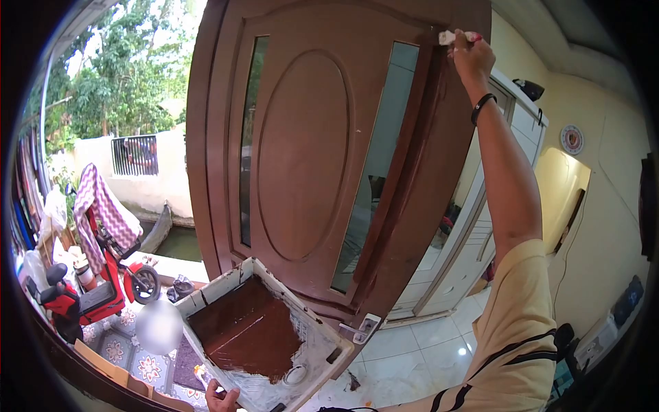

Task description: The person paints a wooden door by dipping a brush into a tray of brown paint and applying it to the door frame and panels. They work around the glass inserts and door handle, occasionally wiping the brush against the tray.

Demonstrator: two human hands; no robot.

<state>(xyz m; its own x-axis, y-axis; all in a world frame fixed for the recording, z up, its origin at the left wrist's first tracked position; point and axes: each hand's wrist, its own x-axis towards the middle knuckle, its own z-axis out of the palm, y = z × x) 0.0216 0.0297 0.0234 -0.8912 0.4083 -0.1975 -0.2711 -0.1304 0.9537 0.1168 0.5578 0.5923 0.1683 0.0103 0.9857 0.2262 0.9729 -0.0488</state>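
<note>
My right hand (473, 62) is raised to the upper right of the brown panelled door (302, 151). Its fingers close round a small paintbrush (447, 38), whitish with some red, held against or just in front of the door's surface. At the bottom, my left hand (221, 398) grips the near-left edge of a white, paint-smeared tray (336, 357). Dark brown paint (250, 329) covers much of the tray's floor. Close to my left fingers is a small whitish-yellow item (200, 374) whose kind I cannot make out. The tray hides the door's lower left part.
Narrow glass panes (374, 165) flank the door's oval panel. A metal door handle (364, 329) lies just right of the tray. A red scooter (103, 295) with a striped cloth (106, 206) stands at left. A white cabinet (473, 226) is behind the door, above white floor tiles (419, 350).
</note>
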